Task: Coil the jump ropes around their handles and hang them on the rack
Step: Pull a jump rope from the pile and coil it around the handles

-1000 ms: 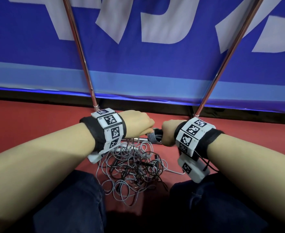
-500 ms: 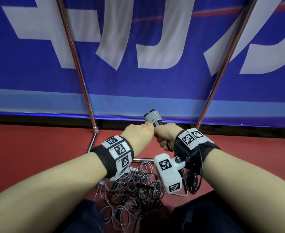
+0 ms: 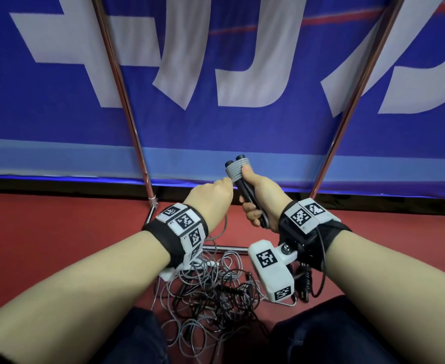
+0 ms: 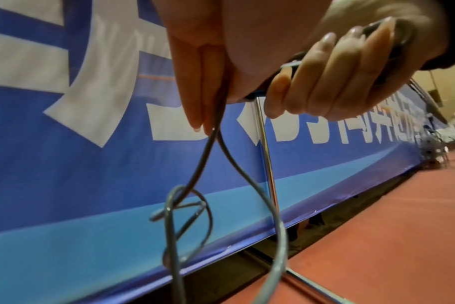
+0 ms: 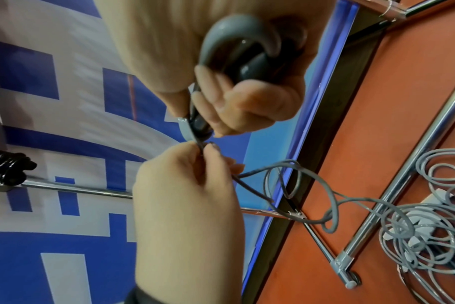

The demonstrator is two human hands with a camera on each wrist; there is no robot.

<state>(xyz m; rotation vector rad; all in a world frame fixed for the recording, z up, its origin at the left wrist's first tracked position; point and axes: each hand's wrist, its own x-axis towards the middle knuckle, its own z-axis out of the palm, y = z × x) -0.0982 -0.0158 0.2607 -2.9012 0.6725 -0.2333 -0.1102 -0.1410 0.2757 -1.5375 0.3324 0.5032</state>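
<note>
— How many handles are held?

— Two black handles [image 3: 245, 189] are gripped together, upright, in the right hand [image 3: 262, 198], fingers curled round them; several turns of grey rope [image 3: 235, 170] are already wound near their tops.

— And the left hand [image 3: 210, 199]?

— It is placed just beside the handles, with the grey cord [image 4: 213, 148] pinched between fingertips; the cord is seen hanging down to the floor.

— What lies below?

— A tangled pile of grey and black ropes [image 3: 208, 292] is spread on the red floor [image 3: 58, 232], between the knees; its count cannot be told. Two slanted chrome rack poles [image 3: 126, 109] are seen ahead, with a blue banner [image 3: 242, 127] behind. One black coiled rope [image 5: 5, 166] is seen on the rack in the right wrist view.
</note>
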